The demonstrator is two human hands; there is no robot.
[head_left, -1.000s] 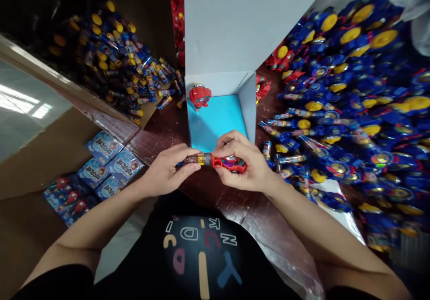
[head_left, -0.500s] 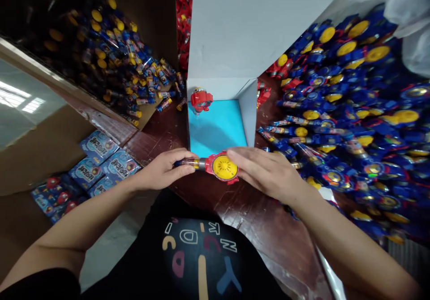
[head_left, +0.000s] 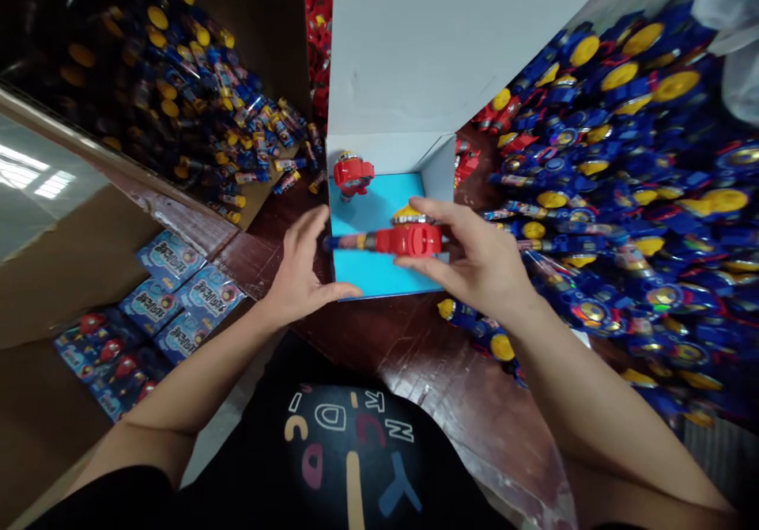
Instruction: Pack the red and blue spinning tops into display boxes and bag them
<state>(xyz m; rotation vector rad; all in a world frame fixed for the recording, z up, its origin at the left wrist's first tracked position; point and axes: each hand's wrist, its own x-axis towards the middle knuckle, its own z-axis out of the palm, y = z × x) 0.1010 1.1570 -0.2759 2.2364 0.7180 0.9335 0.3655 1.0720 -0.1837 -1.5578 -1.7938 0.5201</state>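
Lifted off the tube [head_left: 349, 242] since the earlier frame, the left hand [head_left: 300, 269] is now spread open beside the box [head_left: 379, 152], apart from the right hand [head_left: 486, 253], which pinches the glossy red toy [head_left: 418, 240] between thumb and fingers. That toy has moved from the box's near edge to above its smooth, bright blue floor [head_left: 379, 275], and its round yellow disc [head_left: 409, 212], face-up before, shows edge-on. Slim and cylindrical, the tube extends leftward, blurred. Another red plastic toy [head_left: 354, 176] occupies the far left corner.
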